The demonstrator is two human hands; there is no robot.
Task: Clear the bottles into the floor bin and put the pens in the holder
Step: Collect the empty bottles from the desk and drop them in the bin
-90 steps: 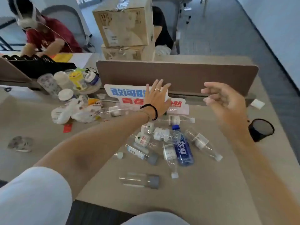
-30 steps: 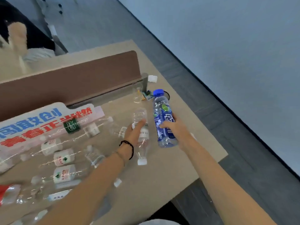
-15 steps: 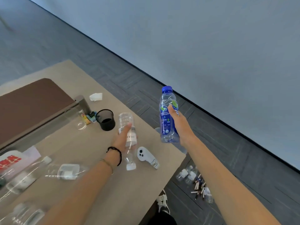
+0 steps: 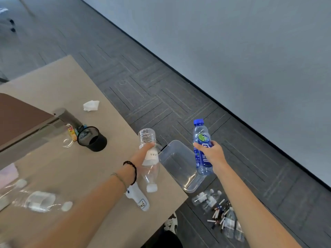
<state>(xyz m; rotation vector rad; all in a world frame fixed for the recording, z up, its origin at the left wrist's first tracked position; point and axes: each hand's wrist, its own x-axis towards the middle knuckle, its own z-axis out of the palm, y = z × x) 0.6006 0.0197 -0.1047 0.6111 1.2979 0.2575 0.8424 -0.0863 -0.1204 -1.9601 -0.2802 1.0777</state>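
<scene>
The left hand point(image 4: 143, 154) gripped a clear bottle point(image 4: 148, 158) over the beige desk's point(image 4: 71, 167) edge; the right hand point(image 4: 211, 154) clasped a blue bottle point(image 4: 201, 140) above the clear bin point(image 4: 177, 163) on grey carpet point(image 4: 161, 90), black pen holder point(image 4: 92, 138) beyond the left hand.

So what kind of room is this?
Probably an office: a desk with a brown divider panel, a black mesh pen holder on it, and grey carpet tiles on the floor.

Black hair-tie bracelet point(image 4: 133, 171), thin bangle point(image 4: 119, 178)
</scene>
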